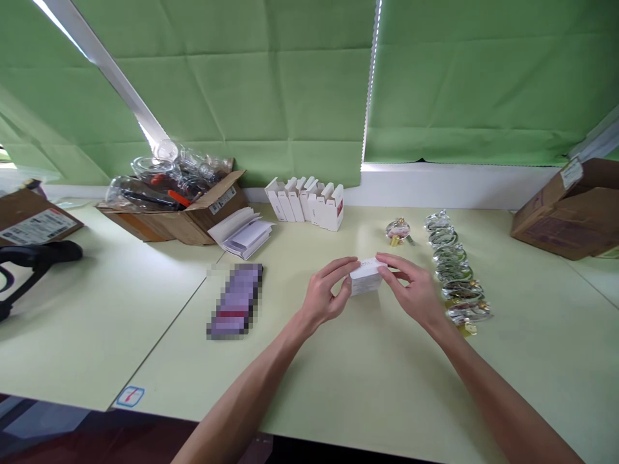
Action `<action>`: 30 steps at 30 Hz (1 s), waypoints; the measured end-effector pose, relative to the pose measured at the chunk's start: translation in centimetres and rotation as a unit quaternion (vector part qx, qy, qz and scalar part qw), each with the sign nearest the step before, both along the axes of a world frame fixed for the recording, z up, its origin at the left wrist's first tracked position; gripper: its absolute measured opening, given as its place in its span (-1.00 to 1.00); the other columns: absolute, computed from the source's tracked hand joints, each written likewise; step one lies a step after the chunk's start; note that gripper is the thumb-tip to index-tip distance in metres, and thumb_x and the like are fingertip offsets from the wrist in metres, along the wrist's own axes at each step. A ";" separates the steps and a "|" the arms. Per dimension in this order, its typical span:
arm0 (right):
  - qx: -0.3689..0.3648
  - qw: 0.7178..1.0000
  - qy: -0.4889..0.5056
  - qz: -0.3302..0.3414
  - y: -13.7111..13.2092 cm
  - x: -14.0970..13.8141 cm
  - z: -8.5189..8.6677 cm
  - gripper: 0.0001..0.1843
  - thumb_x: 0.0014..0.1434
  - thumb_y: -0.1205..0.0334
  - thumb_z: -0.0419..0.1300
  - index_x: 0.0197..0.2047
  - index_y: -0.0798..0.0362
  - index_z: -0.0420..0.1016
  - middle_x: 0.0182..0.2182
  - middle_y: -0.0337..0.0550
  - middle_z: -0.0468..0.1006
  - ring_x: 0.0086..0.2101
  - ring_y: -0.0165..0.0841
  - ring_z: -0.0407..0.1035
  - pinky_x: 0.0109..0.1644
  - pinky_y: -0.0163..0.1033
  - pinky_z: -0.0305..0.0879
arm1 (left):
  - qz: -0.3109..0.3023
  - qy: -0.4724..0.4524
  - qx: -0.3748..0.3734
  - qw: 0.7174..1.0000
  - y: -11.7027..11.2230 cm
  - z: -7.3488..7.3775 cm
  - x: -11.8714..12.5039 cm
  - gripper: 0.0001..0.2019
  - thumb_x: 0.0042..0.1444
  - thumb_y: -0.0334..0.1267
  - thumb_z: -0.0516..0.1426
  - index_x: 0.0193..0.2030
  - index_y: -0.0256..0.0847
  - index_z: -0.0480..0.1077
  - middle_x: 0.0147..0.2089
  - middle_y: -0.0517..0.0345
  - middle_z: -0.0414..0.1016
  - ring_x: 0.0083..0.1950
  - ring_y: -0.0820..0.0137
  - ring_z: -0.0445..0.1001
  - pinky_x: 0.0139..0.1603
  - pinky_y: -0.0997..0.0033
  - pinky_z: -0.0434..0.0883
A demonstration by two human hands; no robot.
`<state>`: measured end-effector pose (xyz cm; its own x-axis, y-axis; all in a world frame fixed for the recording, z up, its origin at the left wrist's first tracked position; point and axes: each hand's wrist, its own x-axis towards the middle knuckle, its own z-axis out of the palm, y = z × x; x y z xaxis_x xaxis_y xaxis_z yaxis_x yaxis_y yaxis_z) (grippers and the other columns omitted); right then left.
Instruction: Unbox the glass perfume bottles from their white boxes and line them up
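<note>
A small white box [366, 276] rests on the pale green table [367, 380] at mid-frame, held between both hands. My left hand [327, 291] grips its left end with thumb and fingers curled round it. My right hand [412, 287] pinches the right end, fingers laid over the top. To the right of my right hand lies a row of several clear plastic-wrapped items [457, 274] with gold caps. One more wrapped item [398, 231] sits alone behind the box.
Several upright white boxes [309, 202] stand at the back by the wall. A stack of flat white cartons [243, 232] lies next to an open cardboard box [180, 209] of plastic wrapping. A blurred-out item [236, 299] lies left. Another cardboard box [570, 209] sits far right.
</note>
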<state>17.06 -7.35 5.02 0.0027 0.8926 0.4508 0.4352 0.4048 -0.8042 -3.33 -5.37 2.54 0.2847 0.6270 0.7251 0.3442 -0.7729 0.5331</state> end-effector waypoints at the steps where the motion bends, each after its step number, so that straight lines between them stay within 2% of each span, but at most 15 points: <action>1: 0.005 1.000 -0.001 0.002 0.0 0.0 -0.1 -0.69 0.26 0.06 0.23 -0.02 0.00 0.64 0.01 -0.04 0.64 0.00 -0.21 0.53 -0.09 -0.17 0.60 | 0.000 0.002 0.001 1.000 0.0 0.0 0.1 -0.70 0.30 -0.38 0.07 0.11 -0.17 0.49 0.13 -0.05 0.56 0.14 0.28 0.55 0.09 0.25 0.56; 6: 0.029 1.000 -0.008 -0.002 0.2 0.1 -0.3 -0.71 0.26 0.05 0.24 -0.04 -0.03 0.66 -0.03 -0.06 0.65 -0.06 -0.23 0.55 -0.16 -0.19 0.61 | 0.038 -0.009 -0.009 0.999 -0.1 0.1 0.6 -0.79 0.28 -0.28 0.17 0.03 -0.10 0.54 0.06 0.04 0.61 0.06 0.29 0.61 0.05 0.26 0.59; 13: 0.047 0.999 -0.019 -0.004 0.3 0.3 -0.6 -0.73 0.26 0.05 0.25 -0.06 -0.07 0.68 -0.05 -0.08 0.66 -0.09 -0.23 0.57 -0.21 -0.18 0.64 | 0.041 -0.016 -0.029 0.999 0.0 0.4 0.4 -0.81 0.29 -0.26 0.18 -0.03 -0.09 0.58 0.05 0.06 0.63 0.04 0.27 0.62 0.06 0.22 0.61; 17: 0.082 0.995 -0.063 0.002 0.4 0.6 -0.8 -0.75 0.30 0.12 0.21 -0.03 -0.10 0.67 -0.05 -0.13 0.67 -0.09 -0.25 0.58 -0.08 -0.13 0.63 | 0.030 0.006 0.004 1.000 0.1 0.3 0.2 -0.80 0.31 -0.27 0.15 -0.01 -0.10 0.57 0.07 0.04 0.62 0.06 0.27 0.62 0.07 0.24 0.61; 21: 0.169 0.973 -0.157 -0.016 0.4 1.1 -1.3 -0.72 0.35 0.21 0.15 0.02 -0.09 0.64 -0.03 -0.14 0.67 -0.07 -0.25 0.58 0.10 -0.08 0.54 | 0.039 0.054 0.065 0.996 0.5 -0.4 -0.4 -0.76 0.32 -0.28 0.12 0.06 -0.07 0.53 0.13 0.03 0.58 0.01 0.30 0.64 -0.02 0.30 0.63; 25: 0.214 0.936 -0.279 -0.020 0.5 1.6 -1.9 -0.69 0.34 0.19 0.18 0.09 -0.02 0.60 0.00 -0.06 0.65 -0.12 -0.22 0.59 0.02 -0.10 0.53 | 0.056 0.129 0.157 0.977 1.2 -1.3 -1.0 -0.71 0.26 -0.18 0.21 0.11 -0.06 0.48 0.15 -0.02 0.57 -0.05 0.28 0.66 -0.14 0.32 0.64; 30: 0.235 0.907 -0.345 -0.053 0.3 1.4 -2.3 -0.70 0.34 0.19 0.18 0.08 0.00 0.59 -0.09 -0.07 0.69 -0.22 -0.25 0.59 -0.16 -0.19 0.50 | 0.078 0.157 0.163 0.971 1.5 -2.1 -1.0 -0.74 0.28 -0.20 0.18 0.09 -0.04 0.48 0.10 -0.03 0.59 -0.10 0.30 0.66 -0.13 0.33 0.63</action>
<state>18.50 -7.01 2.77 -0.3507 0.6134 0.7076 0.8258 0.5590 -0.0753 -4.30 -3.87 0.48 0.4444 0.4323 0.7846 0.5765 -0.8084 0.1188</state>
